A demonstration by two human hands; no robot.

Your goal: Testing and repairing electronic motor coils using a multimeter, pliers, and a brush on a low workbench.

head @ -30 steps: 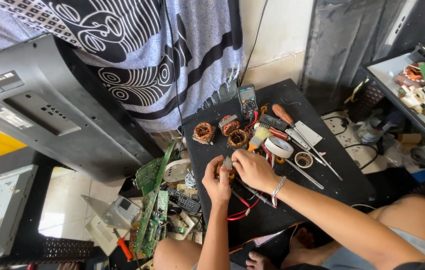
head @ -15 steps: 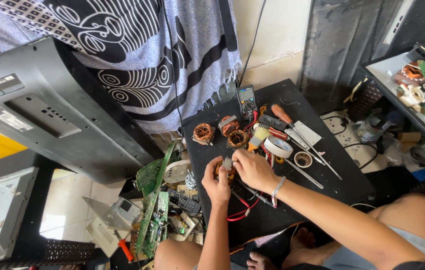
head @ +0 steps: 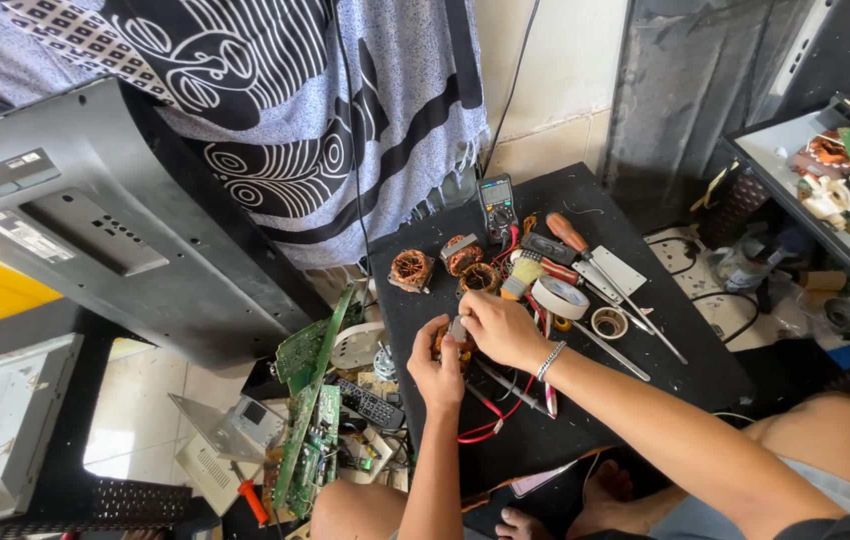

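I sit at the low black table [head: 665, 330] with a small copper-wound coil [head: 448, 340] pinched between both hands near the table's left edge. My left hand [head: 435, 365] is closed around the coil from below, cradling it just above the tabletop. My right hand [head: 500, 328] comes in from the right and closes its fingertips on the top of the coil, where a small pale part shows; I cannot tell exactly what that part is.

To do this well, I judge the left hand should grip firmly enough to keep the coil from turning, while the right works with fingertips only, so the fine winding is not scraped or bent. Resting both wrists low near the table should steady me.

The red leads [head: 490, 420] lie just below my hands, so I should keep clear of them. Other coils [head: 411, 268] and a roll of tape [head: 559, 297] sit nearby.
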